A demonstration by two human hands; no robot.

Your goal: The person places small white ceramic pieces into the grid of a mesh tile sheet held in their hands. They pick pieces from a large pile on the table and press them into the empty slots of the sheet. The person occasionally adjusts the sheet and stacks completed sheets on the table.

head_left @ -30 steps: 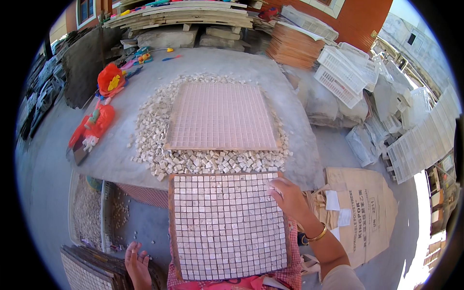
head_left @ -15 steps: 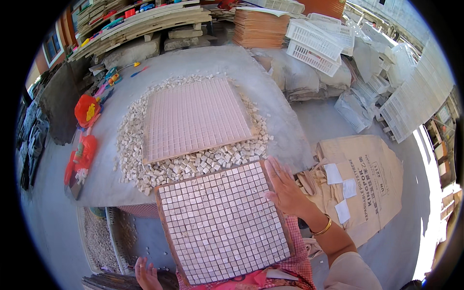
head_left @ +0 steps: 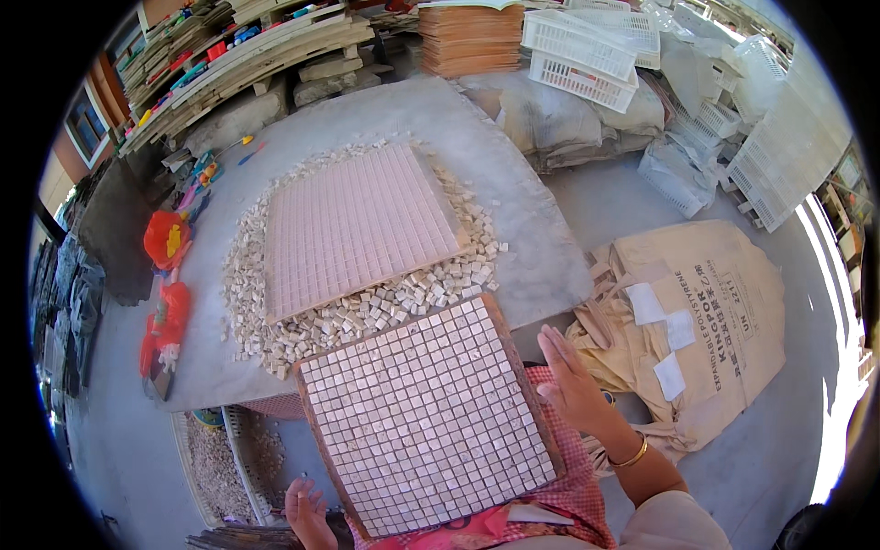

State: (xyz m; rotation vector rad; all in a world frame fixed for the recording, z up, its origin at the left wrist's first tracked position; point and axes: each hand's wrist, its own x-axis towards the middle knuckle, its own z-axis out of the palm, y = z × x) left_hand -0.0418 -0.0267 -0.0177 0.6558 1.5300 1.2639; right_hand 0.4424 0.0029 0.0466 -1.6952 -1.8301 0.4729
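A square wooden tray filled with rows of small pale stone tiles (head_left: 426, 417) rests across my lap, its far edge against the table. Just off the tray's right edge, my right hand (head_left: 576, 385) is held open, fingers together and stretched out, a gold bangle on the wrist. My left hand (head_left: 309, 515) is near the tray's lower left corner, open with loosely bent fingers and nothing in them. Beyond the tray, a pinkish grid board (head_left: 362, 225) lies on a heap of loose stone cubes (head_left: 412, 291) on the grey table (head_left: 541, 247).
Red plastic bags (head_left: 167, 316) and colourful toys lie along the table's left side. Below stands a white crate (head_left: 215, 467) of small stones. To the right a brown sack (head_left: 706, 302) lies on the floor. White plastic baskets (head_left: 582, 60) and stacked brown sheets (head_left: 472, 38) stand behind.
My right hand has come off the tray's right edge and moved a little right and down. My left hand has shifted slightly toward the tray. The whole view has turned a little.
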